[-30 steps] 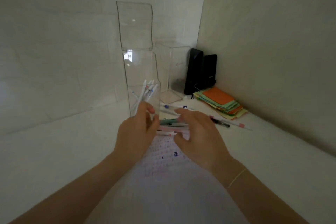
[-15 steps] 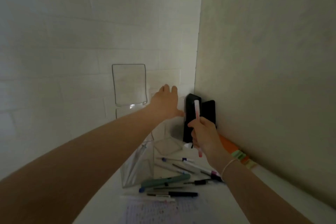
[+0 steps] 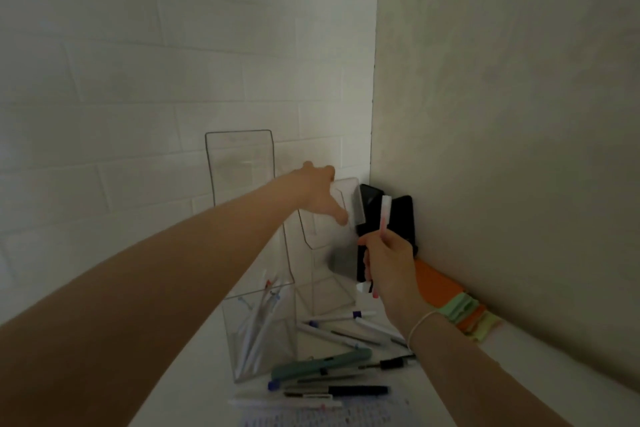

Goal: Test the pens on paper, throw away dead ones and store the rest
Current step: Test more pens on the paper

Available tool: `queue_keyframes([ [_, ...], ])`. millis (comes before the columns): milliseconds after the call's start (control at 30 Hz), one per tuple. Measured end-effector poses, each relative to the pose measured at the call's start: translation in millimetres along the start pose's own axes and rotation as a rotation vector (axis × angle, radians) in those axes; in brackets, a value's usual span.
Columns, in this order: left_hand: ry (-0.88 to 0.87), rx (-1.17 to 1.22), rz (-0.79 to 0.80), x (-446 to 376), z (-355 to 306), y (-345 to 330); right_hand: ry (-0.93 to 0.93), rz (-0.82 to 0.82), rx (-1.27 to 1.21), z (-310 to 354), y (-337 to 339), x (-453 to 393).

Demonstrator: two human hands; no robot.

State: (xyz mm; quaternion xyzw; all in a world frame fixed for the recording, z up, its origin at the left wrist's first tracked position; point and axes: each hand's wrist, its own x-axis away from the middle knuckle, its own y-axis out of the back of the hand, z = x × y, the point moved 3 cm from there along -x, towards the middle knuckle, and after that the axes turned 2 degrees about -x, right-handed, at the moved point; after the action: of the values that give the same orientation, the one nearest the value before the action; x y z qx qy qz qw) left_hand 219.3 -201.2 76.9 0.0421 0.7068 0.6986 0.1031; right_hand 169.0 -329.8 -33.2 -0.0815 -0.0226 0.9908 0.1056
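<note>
Left hand now grips holder; pen upright.

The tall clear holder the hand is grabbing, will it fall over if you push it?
Probably. The clear holder looks tall, narrow and empty, so likely light and tippy. The left hand grips its top, where a push would tip it most easily. Its smooth plastic may feel slippery.

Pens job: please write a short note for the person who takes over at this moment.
Left hand grips the top of the rear clear holder. Right hand holds a pink-white pen upright.
Front clear holder already has several pens stored. About ten loose pens lie on the desk beside the test paper.
Left: place the held pen, then test and sort the loose ones.
</note>
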Motion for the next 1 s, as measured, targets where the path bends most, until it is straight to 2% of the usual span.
queue_keyframes([
  [267,0.157,0.543,0.162,-4.5,13.3,58.7,0.207,0.011,-0.001,35.8,-8.8,6.7],
  [333,0.212,0.648,0.144,-8.7,17.3,63.0,0.285,0.002,0.05,47.3,-10.6,1.7],
  [433,0.271,0.713,0.094,-16.0,20.3,65.7,0.275,0.079,0.066,54.6,-18.8,-8.3],
  [633,0.309,0.582,-0.02,-21.3,17.8,71.2,0.331,0.199,0.645,30.6,-38.5,-19.6],
  [733,0.249,0.354,-0.097,-21.8,13.8,76.9,0.452,0.194,0.913,23.1,-43.6,-18.4],
  [800,0.184,0.178,-0.17,-18.6,8.1,81.6,0.515,0.157,0.999,24.9,-41.6,-13.9],
  [867,0.181,0.078,-0.171,-23.0,8.6,79.4,0.52,0.221,1.026,20.1,-42.0,-6.0],
  [933,0.197,-0.038,-0.164,-27.3,15.7,74.4,0.458,0.264,0.884,17.6,-41.2,-6.9],
  [1000,0.165,-0.137,-0.229,-35.3,22.5,71.2,0.437,0.215,0.862,10.1,-35.4,-12.8],
])
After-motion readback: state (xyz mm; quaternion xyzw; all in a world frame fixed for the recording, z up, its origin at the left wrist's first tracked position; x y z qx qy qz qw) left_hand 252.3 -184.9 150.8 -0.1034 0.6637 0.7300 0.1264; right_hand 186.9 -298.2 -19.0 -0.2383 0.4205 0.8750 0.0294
